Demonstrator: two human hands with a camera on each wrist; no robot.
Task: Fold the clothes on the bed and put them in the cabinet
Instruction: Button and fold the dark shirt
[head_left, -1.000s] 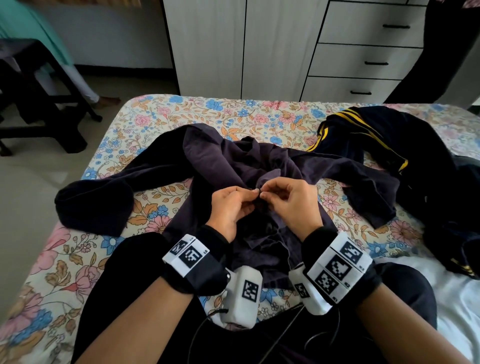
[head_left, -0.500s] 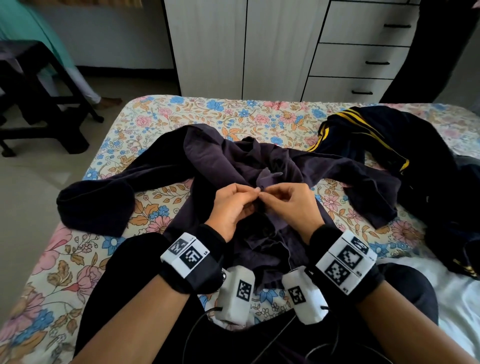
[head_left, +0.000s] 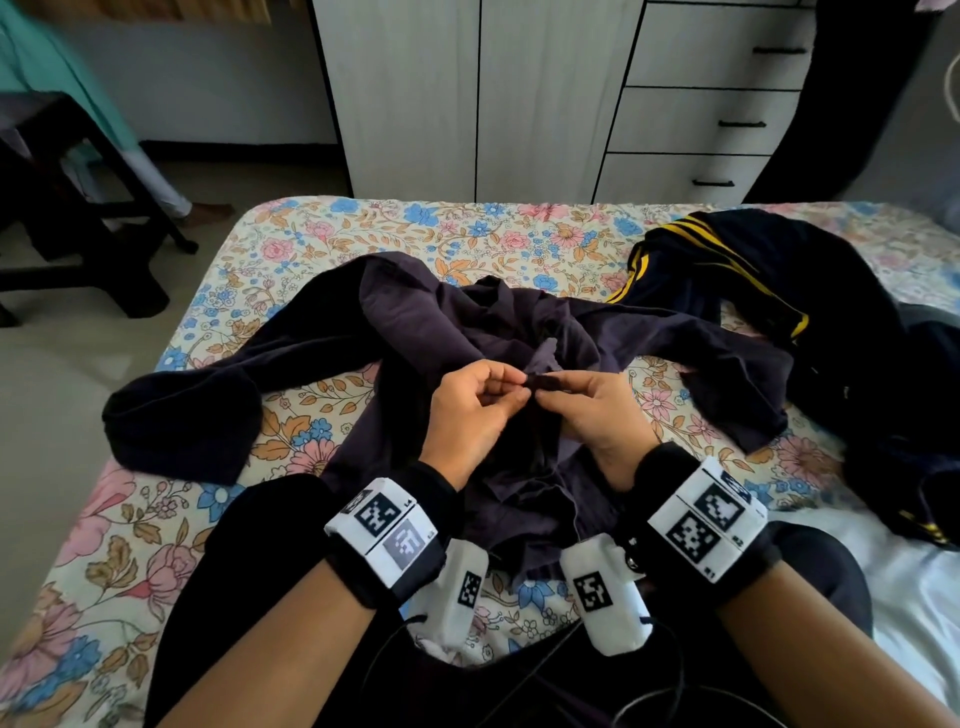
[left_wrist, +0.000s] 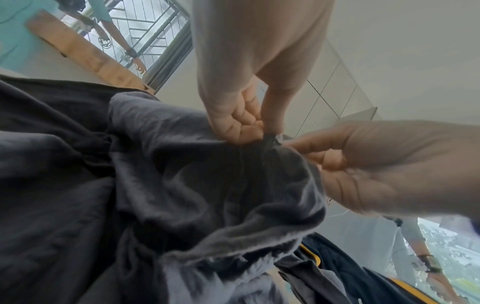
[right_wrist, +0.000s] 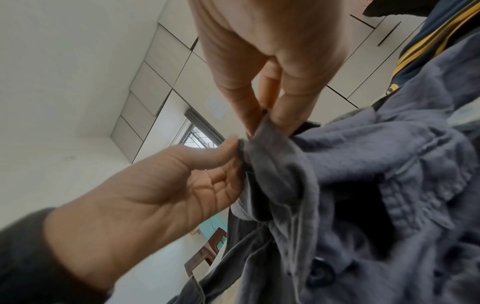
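Note:
A crumpled dark purple-grey shirt (head_left: 415, 322) lies spread over the floral bed (head_left: 467, 234), its sleeves reaching left and right. Both hands meet over its middle. My left hand (head_left: 485, 397) pinches a small fold of the shirt's front edge between thumb and fingers. My right hand (head_left: 582, 400) pinches the same edge from the other side. In the left wrist view the left hand (left_wrist: 249, 125) and the right hand (left_wrist: 324, 156) hold the shirt (left_wrist: 182, 185) close together. The right wrist view shows a button (right_wrist: 320, 274) low on the shirt (right_wrist: 363, 174).
A dark navy garment with yellow stripes (head_left: 727, 270) lies heaped on the bed's right side. A white cabinet (head_left: 467, 93) with closed doors and drawers (head_left: 727, 124) stands beyond the bed. A dark chair (head_left: 67, 208) stands on the floor at left.
Both hands stay together at the shirt's front edge, working the pinched fold; the fingers have shifted slightly and a bit of dark cloth now shows between them.

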